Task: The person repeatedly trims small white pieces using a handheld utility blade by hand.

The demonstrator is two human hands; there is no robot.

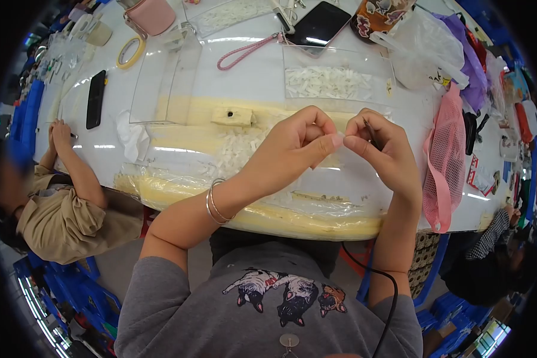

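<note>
Above the table, my left hand point(295, 140) and my right hand point(379, 143) meet at the fingertips. Both have their fingers pinched together. Between the tips is a small whitish piece point(340, 136), too small to make out well. A thin dark tool point(373, 135) lies within the curled fingers of my right hand. Left of my left hand, a pile of small white pieces point(234, 152) is spread on the table, below a yellowish block point(233, 116) with a dark hole. Beyond my hands, a clear tray point(292, 98) holds many similar white pieces.
A black phone point(95, 99), tape roll point(130, 52) and clear box point(138, 101) lie to the left. At the back are a dark tablet or phone point(318, 24) and pink strap point(244, 52). A pink mesh bag point(446, 155) hangs over the right edge. Co-workers sit at both sides.
</note>
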